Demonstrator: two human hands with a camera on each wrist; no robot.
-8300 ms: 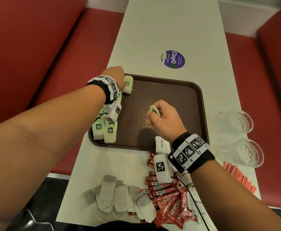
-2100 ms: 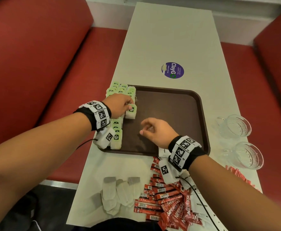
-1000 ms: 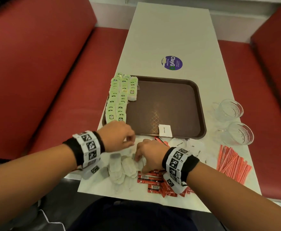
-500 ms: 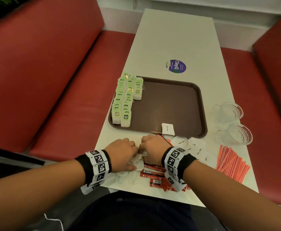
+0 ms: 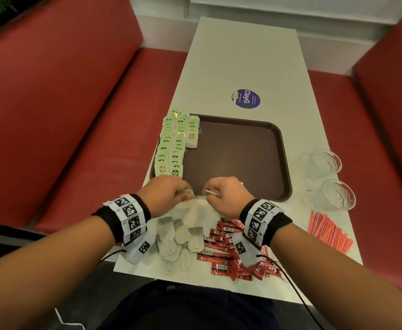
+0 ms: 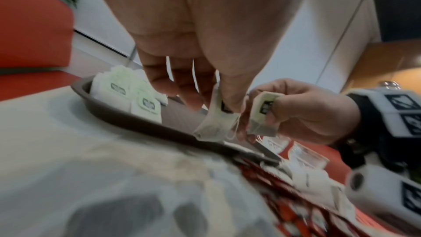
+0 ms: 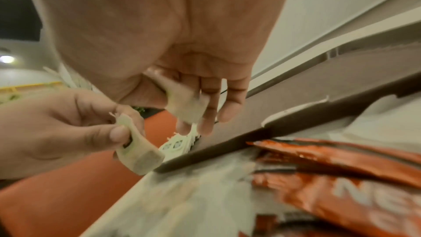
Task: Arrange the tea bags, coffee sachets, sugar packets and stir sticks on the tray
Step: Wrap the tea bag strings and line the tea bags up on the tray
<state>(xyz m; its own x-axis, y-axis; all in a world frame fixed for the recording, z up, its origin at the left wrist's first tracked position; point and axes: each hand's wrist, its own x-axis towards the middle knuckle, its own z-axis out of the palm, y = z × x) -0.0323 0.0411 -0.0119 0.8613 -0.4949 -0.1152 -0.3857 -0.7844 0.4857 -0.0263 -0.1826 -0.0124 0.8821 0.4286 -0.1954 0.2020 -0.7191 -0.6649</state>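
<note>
Nearest the person, a loose heap of tea bags (image 5: 178, 236) and a pile of red coffee sachets (image 5: 228, 248), too jumbled to be counted, were spread on the white table (image 5: 243, 55), with a bundle of red stir sticks (image 5: 328, 232) laid to the right. Just above the tray's (image 5: 283, 148) near edge, one tea bag (image 6: 216, 123) was pinched at its tag by the left hand (image 5: 166, 194), and a second tea bag (image 6: 262, 114) was pinched by the right hand (image 5: 226, 194), each hanging below the fingertips. Farther off, three rows of green-tagged tea bags (image 5: 171, 148) were lined along the tray's left side, one white packet (image 7: 293, 113) was seen on its near rim, and two glass cups (image 5: 331, 179) were set beside its right.
</note>
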